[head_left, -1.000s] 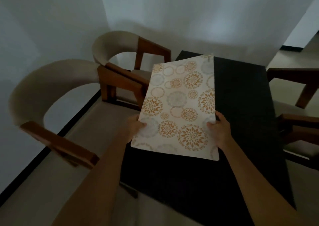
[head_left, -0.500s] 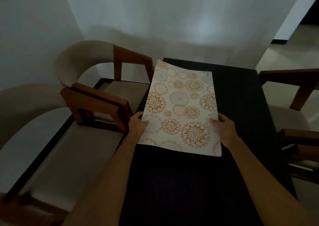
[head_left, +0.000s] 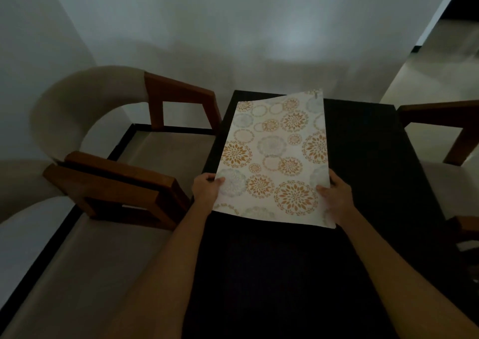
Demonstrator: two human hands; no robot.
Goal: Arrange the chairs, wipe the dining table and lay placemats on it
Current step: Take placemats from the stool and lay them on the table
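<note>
Both hands hold a cream placemat [head_left: 274, 157] printed with orange and pale blue floral circles over the dark table [head_left: 375, 157]. The left hand [head_left: 207, 189] pinches its near left edge, thumb on top; the right hand [head_left: 337, 196] grips the near right corner. The mat's far end looks slightly lifted. A cushioned wooden chair [head_left: 108, 131] stands just left of the table, and another chair [head_left: 451, 141] on the right.
</note>
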